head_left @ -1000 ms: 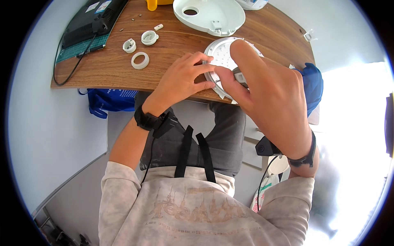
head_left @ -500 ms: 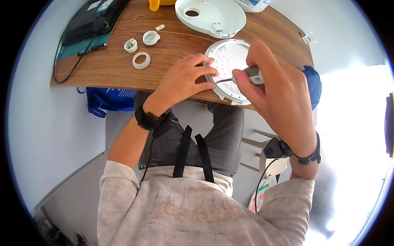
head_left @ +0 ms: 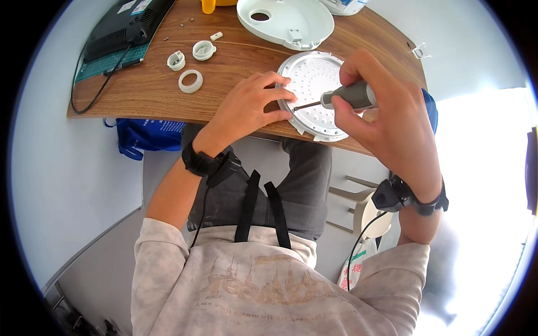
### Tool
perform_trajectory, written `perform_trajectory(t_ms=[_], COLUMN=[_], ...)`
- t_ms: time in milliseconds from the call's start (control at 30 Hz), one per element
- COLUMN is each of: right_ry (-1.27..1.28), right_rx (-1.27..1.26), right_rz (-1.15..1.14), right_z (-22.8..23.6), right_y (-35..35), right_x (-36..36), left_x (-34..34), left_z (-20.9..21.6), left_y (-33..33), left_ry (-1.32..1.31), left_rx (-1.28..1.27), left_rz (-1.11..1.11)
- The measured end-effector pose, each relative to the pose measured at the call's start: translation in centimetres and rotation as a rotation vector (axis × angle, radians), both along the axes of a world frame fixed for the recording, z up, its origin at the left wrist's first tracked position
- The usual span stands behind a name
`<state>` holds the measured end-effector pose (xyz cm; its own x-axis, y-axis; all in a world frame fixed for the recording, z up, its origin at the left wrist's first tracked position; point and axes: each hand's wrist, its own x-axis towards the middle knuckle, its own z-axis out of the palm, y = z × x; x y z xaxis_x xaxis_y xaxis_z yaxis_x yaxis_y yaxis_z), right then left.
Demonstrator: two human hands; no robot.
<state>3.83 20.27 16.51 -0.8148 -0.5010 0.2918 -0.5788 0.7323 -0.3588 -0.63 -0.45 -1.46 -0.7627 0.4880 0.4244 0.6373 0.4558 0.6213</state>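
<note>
A white round perforated disc (head_left: 314, 70) lies on the wooden table near its front edge. My left hand (head_left: 252, 103) rests its spread fingertips on the disc's left rim, with the thumb lower down by the edge. My right hand (head_left: 392, 112) is closed round the grey handle of a screwdriver (head_left: 348, 96). The screwdriver is tilted, its thin shaft pointing left and its tip at the disc's rim close to my left fingertips. Whether a screw sits under the tip is too small to tell.
Left of the disc lie a white ring (head_left: 190, 82), two small white round sockets (head_left: 204, 50) and a small white block (head_left: 216, 36). A pale round cover (head_left: 291, 25) with a hole stands behind. At far left, a black device (head_left: 126, 28) sits on a green cutting mat (head_left: 112, 63).
My right hand has shifted right with the screwdriver, so more of its handle and shaft shows. The tip stays near the disc's rim, and my left hand keeps its place there.
</note>
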Motion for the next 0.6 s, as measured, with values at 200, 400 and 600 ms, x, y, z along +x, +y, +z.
perform_trajectory(t_ms=[200,400,600], right_ry=[0.162,0.200,0.061], right_rx=[0.225,0.162,0.066], right_rz=[-0.126,-0.122,-0.067], right_z=[0.1,-0.5,0.2], right_y=[-1.0,-0.5,-0.2], right_x=[0.2,-0.6,-0.7], left_x=[-0.1,0.0,0.0], left_z=[-0.6,0.0,-0.5], left_y=[0.1,0.0,0.1], left_ry=[0.036,0.011,0.031], left_rx=[0.033,-0.006,0.007], left_rz=[0.032,0.002,0.012])
